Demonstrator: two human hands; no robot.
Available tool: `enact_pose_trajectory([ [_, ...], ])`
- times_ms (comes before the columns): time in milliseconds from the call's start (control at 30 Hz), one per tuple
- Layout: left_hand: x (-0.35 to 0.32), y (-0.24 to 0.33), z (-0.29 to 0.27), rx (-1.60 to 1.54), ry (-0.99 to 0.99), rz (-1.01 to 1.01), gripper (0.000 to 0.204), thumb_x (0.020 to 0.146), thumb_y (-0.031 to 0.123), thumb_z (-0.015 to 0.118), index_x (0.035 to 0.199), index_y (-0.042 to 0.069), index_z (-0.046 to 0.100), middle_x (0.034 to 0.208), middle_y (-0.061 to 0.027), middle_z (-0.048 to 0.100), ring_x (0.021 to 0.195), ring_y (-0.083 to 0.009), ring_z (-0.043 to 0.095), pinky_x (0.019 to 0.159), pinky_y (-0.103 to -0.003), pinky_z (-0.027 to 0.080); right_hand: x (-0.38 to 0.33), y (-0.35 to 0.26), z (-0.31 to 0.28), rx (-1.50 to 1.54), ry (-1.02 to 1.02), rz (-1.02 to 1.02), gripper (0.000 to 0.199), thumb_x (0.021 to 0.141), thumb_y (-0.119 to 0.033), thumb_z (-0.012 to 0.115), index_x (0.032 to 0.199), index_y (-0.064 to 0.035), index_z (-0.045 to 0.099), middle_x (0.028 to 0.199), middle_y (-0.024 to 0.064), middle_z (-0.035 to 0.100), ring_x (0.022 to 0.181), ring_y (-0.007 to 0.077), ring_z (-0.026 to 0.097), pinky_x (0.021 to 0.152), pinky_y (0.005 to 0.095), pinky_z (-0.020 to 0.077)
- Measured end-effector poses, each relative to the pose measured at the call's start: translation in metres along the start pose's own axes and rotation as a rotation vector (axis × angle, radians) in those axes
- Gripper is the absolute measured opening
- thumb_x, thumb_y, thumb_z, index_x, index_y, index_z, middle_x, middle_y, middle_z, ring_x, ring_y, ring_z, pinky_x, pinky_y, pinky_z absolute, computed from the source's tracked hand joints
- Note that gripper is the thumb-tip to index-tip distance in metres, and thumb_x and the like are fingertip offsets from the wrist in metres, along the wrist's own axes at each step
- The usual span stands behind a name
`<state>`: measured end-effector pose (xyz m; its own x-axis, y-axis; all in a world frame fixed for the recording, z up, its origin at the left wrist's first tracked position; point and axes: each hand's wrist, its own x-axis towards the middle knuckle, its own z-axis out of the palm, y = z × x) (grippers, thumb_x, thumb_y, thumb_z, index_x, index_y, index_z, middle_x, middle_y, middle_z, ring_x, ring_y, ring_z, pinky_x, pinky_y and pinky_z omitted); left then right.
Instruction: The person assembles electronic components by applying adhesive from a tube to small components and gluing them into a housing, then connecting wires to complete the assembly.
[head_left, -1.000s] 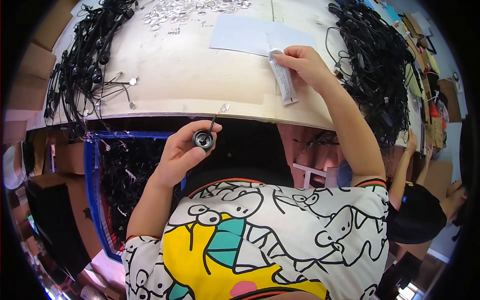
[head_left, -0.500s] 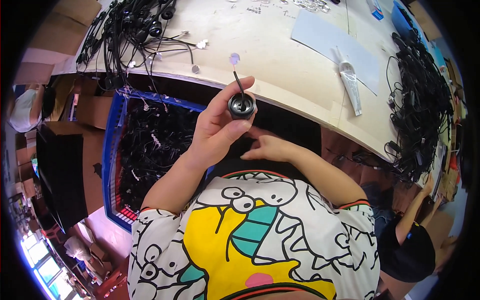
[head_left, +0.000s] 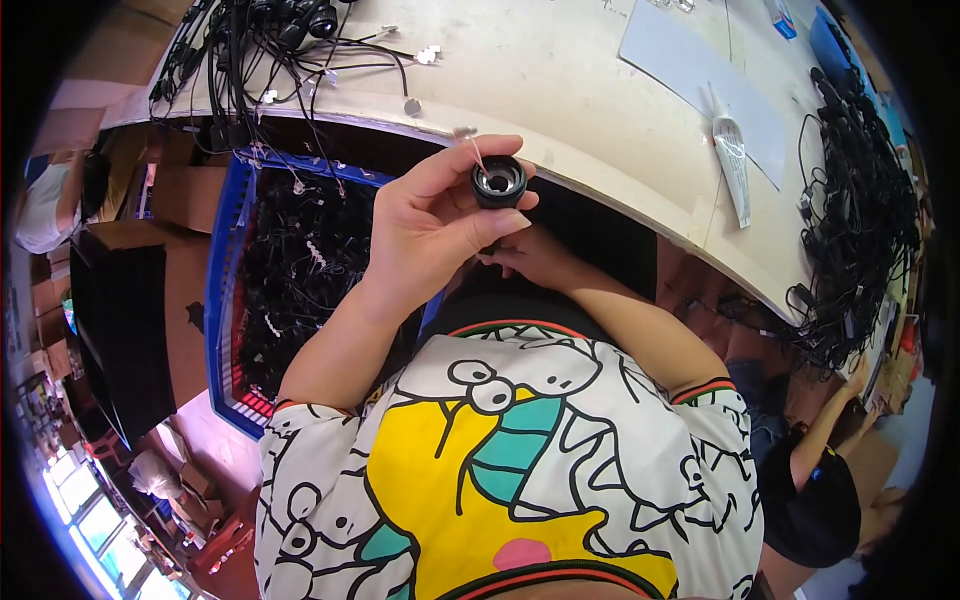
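My left hand (head_left: pixel 425 225) is closed round a short black cylindrical socket (head_left: pixel 500 183), gripping it between thumb and fingers. Its open end faces up and shows a shiny ring inside. A thin pale wire (head_left: pixel 480 158) rises out of this opening, with a small blurred tab at its tip. Below and behind the socket is my right hand (head_left: pixel 535 258), its fingers bent together round a small dark part. Most of that part is hidden by my left hand.
Black cables with sockets (head_left: pixel 290 40) lie across the far left of the pale table (head_left: pixel 560 110). A blue crate (head_left: pixel 222 290) full of black cables stands at left. A white tube (head_left: pixel 732 170) rests by a pale sheet (head_left: pixel 690 65); more cables (head_left: pixel 850 220) pile up at right.
The black cable end that stuck out of the socket has sunk into it, leaving the thin wire showing. My right hand has come up and closed beneath the socket.
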<state>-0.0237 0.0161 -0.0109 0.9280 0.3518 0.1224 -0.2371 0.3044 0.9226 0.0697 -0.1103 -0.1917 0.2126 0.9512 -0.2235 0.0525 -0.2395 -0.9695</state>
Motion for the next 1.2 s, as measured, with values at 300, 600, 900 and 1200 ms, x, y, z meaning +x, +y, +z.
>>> enact_pose_trajectory([
  [300,0.004,-0.001,0.001,0.139,-0.033,-0.080,0.047,0.075,-0.007,0.059,0.119,-0.002,0.044,0.100,-0.0068,0.052,0.091,-0.0122,0.055,0.079,-0.022,0.045,-0.005,0.017,-0.004,-0.236,-0.084,0.090,0.020,0.081,-0.018,0.057,0.075,0.0006,0.060,0.057,0.0053,0.056,0.050,0.0115,0.054,0.048,0.0263,0.0430],
  [600,0.011,0.003,-0.012,0.325,-0.018,0.024,0.042,0.064,-0.003,0.070,0.103,-0.001,0.055,0.095,-0.0038,0.052,0.085,-0.0096,0.053,0.074,-0.022,0.045,-0.014,-0.005,-0.012,-0.194,0.071,-0.058,0.017,0.078,-0.011,0.056,0.092,-0.0029,0.060,0.072,0.0123,0.060,0.060,0.0165,0.060,0.056,0.0282,0.0466],
  [900,0.001,0.007,-0.017,0.517,-0.042,-0.022,0.045,0.057,0.003,0.077,0.095,0.003,0.053,0.088,-0.0025,0.053,0.081,-0.0089,0.051,0.073,-0.021,0.041,-0.012,0.002,-0.008,-0.210,-0.120,0.078,0.019,0.078,-0.012,0.056,0.093,-0.0007,0.059,0.073,0.0132,0.060,0.064,0.0213,0.060,0.059,0.0313,0.0470],
  [1200,0.002,0.021,-0.021,0.020,-0.269,-0.488,0.033,0.074,0.011,0.050,0.102,-0.005,0.050,0.095,-0.0090,0.051,0.073,-0.0128,0.055,0.066,-0.024,0.046,-0.001,0.071,-0.006,-0.145,0.034,-0.078,0.024,0.079,-0.004,0.049,0.101,-0.0001,0.056,0.073,0.0133,0.060,0.062,0.0190,0.059,0.059,0.0291,0.0478],
])
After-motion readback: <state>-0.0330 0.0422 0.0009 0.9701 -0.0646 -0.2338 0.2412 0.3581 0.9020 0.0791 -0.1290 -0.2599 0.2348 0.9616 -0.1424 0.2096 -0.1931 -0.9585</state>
